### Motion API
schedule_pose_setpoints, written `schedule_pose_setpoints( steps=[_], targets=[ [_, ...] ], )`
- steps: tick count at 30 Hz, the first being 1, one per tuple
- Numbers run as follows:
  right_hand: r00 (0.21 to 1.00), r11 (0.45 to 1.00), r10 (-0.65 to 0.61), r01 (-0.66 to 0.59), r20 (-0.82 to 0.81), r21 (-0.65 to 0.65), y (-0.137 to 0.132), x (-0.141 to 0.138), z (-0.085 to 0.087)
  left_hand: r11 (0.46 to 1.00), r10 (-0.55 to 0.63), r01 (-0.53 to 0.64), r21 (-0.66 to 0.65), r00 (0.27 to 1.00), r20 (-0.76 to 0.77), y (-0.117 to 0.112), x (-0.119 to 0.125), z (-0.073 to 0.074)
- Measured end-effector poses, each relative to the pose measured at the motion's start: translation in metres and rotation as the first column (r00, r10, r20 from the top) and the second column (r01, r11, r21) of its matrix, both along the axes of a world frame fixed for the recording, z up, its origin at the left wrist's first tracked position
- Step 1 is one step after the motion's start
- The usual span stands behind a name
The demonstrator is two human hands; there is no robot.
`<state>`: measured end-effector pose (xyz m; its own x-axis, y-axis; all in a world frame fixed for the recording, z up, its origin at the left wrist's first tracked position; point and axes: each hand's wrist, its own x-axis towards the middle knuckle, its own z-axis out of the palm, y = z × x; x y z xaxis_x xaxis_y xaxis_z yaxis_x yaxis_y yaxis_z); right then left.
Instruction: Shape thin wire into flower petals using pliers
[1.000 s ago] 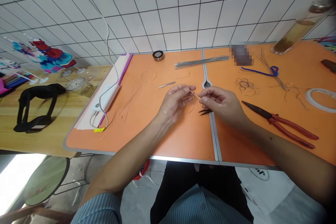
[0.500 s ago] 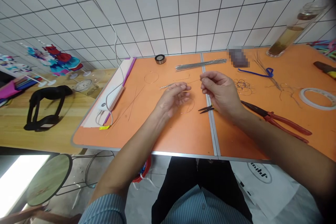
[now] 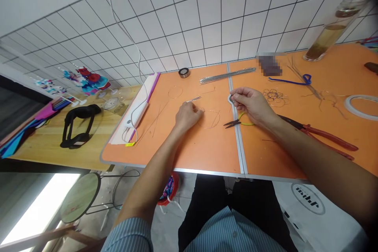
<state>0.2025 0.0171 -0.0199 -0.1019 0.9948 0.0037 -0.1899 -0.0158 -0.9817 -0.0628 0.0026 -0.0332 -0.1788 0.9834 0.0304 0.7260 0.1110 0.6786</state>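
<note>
My left hand [image 3: 189, 117] rests low over the orange table, fingers bent down and closed among thin wires; what they grip is hidden. Beside it lie a thin wire loop [image 3: 219, 118] and a small bundle of short wires [image 3: 194, 99]. My right hand [image 3: 254, 105] is raised over the table's seam, thumb and fingers pinched together. At its fingertips shows a small pale round thing [image 3: 230, 99], too small to name. Just below that hand lie small pliers [image 3: 232, 123] with dark jaws and yellow handles. Red-handled pliers [image 3: 319, 134] lie partly behind my right forearm.
A bundle of straight wires [image 3: 227, 75], a tape roll [image 3: 184, 72] and a flower-shaped wire piece [image 3: 274, 96] lie farther back. To the right are a blue bent piece [image 3: 305, 79], a white ring [image 3: 358, 107] and a glass bottle [image 3: 327, 35]. A power strip [image 3: 138, 114] lies left.
My left hand has moved down onto the table, its fingers turning from loosely spread to closed. My right hand has shifted slightly and remains pinched. The view has swung a little left.
</note>
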Motion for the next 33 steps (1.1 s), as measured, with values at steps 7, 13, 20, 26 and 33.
schedule_pose_setpoints(
  steps=[7,13,20,26,33],
  targets=[
    [0.999,0.999,0.047,-0.047,0.021,0.001,0.0,0.002,0.001,0.992,-0.124,0.127,0.012,0.937,0.326,0.002,0.002,-0.001],
    [0.994,0.996,0.09,-0.089,-0.054,0.025,-0.001,0.009,0.012,0.98,-0.188,0.19,0.066,0.746,0.638,-0.003,0.015,0.012],
    [0.961,0.978,0.208,-0.21,0.18,-0.012,-0.008,0.017,0.026,0.978,-0.17,0.204,0.038,0.683,0.71,0.0,0.036,0.035],
    [0.943,0.951,0.302,-0.287,0.142,-0.116,-0.008,0.023,0.025,0.979,-0.153,0.202,0.023,0.66,0.735,0.015,0.051,0.036],
    [0.934,0.941,0.329,-0.312,0.135,-0.132,-0.007,0.019,0.018,0.965,-0.218,0.245,0.093,0.551,0.806,0.017,0.052,0.016]
  ],
)
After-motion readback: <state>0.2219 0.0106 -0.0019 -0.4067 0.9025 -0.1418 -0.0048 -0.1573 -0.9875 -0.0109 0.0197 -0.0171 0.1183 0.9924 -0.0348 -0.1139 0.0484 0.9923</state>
